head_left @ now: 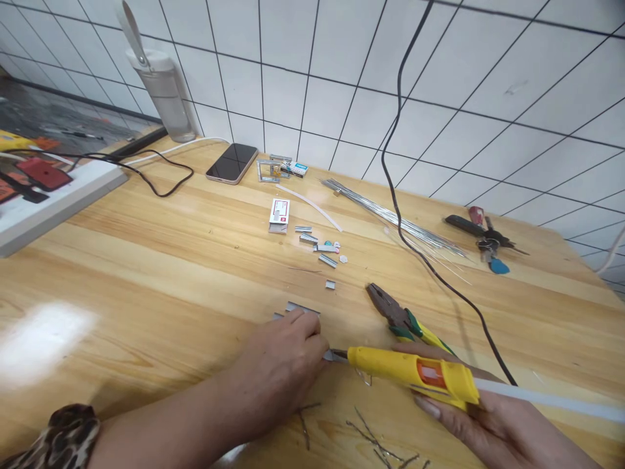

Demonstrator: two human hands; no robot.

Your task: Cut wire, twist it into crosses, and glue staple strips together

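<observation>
My right hand [481,417] is wrapped around a yellow hot glue gun [395,370]. A long white glue stick [547,397] runs out of its back end. The gun's metal nozzle [336,355] points left and reaches the fingers of my left hand [290,358]. Those fingers are curled together low over the table, and whatever they grip is hidden from view. Just beyond my knuckles lie grey staple strips [300,307], partly covered by the hand. Pliers [398,311] with green and yellow handles lie beside the glue gun. Twisted bits of wire [374,440] are scattered nearer to me.
More staple strips [327,260] lie ahead, near a small staple box [279,216]. A bundle of thin wires [390,215], keys [488,241] and a phone [232,163] are farther back. A black cable [407,241] crosses the right side. A power strip [58,195] lies left.
</observation>
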